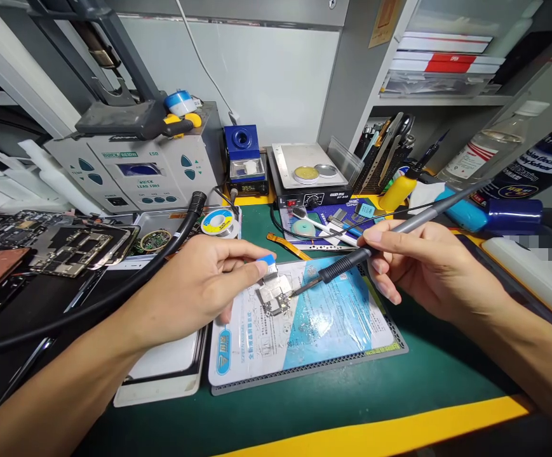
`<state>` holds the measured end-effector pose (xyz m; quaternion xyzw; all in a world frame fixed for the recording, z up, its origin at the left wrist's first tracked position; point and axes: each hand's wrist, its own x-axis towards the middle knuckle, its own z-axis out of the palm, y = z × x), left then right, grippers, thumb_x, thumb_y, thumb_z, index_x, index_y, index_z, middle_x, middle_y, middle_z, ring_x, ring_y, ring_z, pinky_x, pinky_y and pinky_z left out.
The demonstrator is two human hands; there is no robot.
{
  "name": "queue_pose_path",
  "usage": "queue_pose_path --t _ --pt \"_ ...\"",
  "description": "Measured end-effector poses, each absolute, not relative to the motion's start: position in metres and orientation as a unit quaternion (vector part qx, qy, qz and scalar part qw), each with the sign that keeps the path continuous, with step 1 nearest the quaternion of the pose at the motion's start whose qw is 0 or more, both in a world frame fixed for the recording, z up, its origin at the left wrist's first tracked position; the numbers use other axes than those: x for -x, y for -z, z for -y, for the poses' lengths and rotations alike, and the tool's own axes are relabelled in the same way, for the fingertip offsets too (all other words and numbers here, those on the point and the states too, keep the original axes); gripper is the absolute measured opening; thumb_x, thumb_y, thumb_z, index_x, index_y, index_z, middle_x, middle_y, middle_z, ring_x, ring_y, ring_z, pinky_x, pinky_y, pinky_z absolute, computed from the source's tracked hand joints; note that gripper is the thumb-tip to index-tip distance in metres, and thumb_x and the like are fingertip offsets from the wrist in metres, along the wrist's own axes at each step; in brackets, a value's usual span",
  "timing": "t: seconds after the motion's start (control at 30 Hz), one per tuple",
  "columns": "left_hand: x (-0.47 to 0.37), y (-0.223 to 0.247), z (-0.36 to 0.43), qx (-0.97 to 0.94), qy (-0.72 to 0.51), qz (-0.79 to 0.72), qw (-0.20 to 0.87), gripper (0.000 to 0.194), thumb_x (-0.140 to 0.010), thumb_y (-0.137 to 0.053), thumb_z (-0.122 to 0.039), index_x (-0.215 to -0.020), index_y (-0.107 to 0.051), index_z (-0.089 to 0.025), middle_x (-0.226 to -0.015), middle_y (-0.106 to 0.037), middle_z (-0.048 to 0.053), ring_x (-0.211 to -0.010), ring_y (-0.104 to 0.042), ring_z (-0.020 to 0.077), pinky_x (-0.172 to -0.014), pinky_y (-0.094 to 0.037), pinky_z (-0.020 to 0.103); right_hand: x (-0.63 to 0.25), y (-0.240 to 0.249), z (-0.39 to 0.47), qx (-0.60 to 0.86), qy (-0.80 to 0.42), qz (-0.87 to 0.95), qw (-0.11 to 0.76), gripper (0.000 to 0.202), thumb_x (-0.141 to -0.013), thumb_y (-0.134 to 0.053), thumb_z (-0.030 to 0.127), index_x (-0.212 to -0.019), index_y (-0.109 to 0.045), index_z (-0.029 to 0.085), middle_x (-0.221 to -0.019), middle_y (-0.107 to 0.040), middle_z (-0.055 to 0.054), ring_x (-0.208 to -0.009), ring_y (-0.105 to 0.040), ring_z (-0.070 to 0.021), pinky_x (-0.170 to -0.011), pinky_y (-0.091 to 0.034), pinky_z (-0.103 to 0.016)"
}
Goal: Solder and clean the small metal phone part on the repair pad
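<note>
Between the thumb and fingers of my left hand [204, 282] is a small circuit board [276, 293] with silver shields and chips, pinched near a blue piece [269, 259] at its upper edge. My right hand [421, 260] grips a soldering iron [347, 263] like a pen. Its tip points left and meets or nearly meets the board's right side; I cannot tell which. Under both lies a blue and white printed card [337, 324] on a grey perforated pad. My left fingertips are partly hidden behind the thumb.
A hot air station [137, 171] stands back left, its black hose [161, 263] crossing beside my left forearm. A solder spool [219, 223], soldering station [248, 188] and heating plate [304, 168] line the back. Bottles [490, 143] stand at right; phone parts [75, 247] lie at left.
</note>
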<state>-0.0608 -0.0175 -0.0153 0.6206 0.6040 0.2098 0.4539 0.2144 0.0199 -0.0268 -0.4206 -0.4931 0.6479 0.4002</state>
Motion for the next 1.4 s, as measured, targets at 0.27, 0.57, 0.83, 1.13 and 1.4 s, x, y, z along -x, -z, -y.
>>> queue_pose_path --t 0.27,0.57,0.83,1.13,1.4 --pt "0.0608 0.0146 0.0170 -0.614 -0.211 -0.609 0.455 0.045 -0.088 -0.063 -0.054 -0.117 -0.070 -0.020 -0.045 -0.057 -0.006 -0.045 -0.061 0.0168 -0.048 -0.043 0.026 -0.2139 0.0271 -0.0193 0.426 -0.643 0.497 0.397 0.026 -0.083 -0.077 0.028 -0.064 -0.066 0.014 -0.050 -0.061 -0.001 -0.034 -0.056 -0.0124 -0.031 -0.046 -0.020" --pt "0.0614 0.0151 0.0181 -0.614 -0.214 -0.609 0.454 0.044 -0.088 -0.064 -0.054 -0.116 -0.071 -0.021 -0.045 -0.058 -0.006 -0.045 -0.061 0.0162 -0.047 -0.043 0.025 -0.2137 0.0263 -0.0180 0.420 -0.646 0.499 0.397 0.025 -0.084 -0.077 0.027 -0.066 -0.068 0.013 -0.050 -0.061 -0.001 -0.034 -0.056 -0.0124 -0.031 -0.046 -0.020" --pt "0.0608 0.0144 0.0169 -0.616 -0.206 -0.614 0.449 0.044 -0.088 -0.064 -0.055 -0.115 -0.071 -0.022 -0.045 -0.058 -0.006 -0.046 -0.062 0.0169 -0.049 -0.044 0.026 -0.2137 0.0272 -0.0188 0.420 -0.643 0.503 0.396 0.026 -0.083 -0.078 0.030 -0.065 -0.068 0.013 -0.051 -0.061 -0.001 -0.034 -0.056 -0.0125 -0.031 -0.046 -0.021" --pt "0.0612 0.0159 0.0163 -0.620 -0.209 -0.613 0.444 0.047 -0.087 -0.063 -0.057 -0.116 -0.072 -0.021 -0.045 -0.057 -0.005 -0.046 -0.062 0.0180 -0.048 -0.045 0.026 -0.2134 0.0269 -0.0186 0.414 -0.646 0.505 0.395 0.023 -0.084 -0.076 0.027 -0.066 -0.070 0.013 -0.051 -0.061 -0.001 -0.035 -0.056 -0.0128 -0.031 -0.047 -0.021" --pt "0.0619 0.0150 0.0185 -0.625 -0.208 -0.611 0.438 0.045 -0.089 -0.062 -0.056 -0.116 -0.072 -0.022 -0.046 -0.058 -0.005 -0.047 -0.061 0.0162 -0.050 -0.043 0.026 -0.2140 0.0243 -0.0197 0.407 -0.641 0.485 0.434 0.027 -0.081 -0.075 0.020 -0.057 -0.065 0.015 -0.048 -0.058 0.000 -0.035 -0.055 -0.0128 -0.031 -0.045 -0.020"
